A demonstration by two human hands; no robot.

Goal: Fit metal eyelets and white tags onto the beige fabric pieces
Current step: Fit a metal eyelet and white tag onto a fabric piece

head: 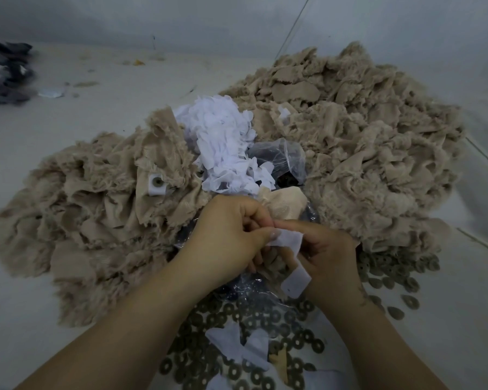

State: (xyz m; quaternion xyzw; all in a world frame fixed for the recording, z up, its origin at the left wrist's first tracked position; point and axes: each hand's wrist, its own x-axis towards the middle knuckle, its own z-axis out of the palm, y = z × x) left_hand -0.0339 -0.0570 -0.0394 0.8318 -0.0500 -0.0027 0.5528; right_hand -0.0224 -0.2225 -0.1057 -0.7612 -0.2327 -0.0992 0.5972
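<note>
My left hand (228, 229) and my right hand (330, 263) meet at the middle of the view. Between them they pinch a white tag (289, 240) and a beige fabric piece (282, 205) that sticks up behind the fingers. A second white tag (295, 282) hangs under my right thumb. Any eyelet in the fingers is hidden. Loose metal eyelets (254, 319) lie spread on the surface below my hands. A pile of white tags (223, 142) sits just beyond them.
Two big heaps of beige fabric pieces flank the hands, the left heap (96, 215) and the right heap (350, 130). A finished piece with tag and eyelet (157, 182) lies on the left heap. A clear plastic bag (285, 156) lies behind. Dark cloth (6, 71) is far left.
</note>
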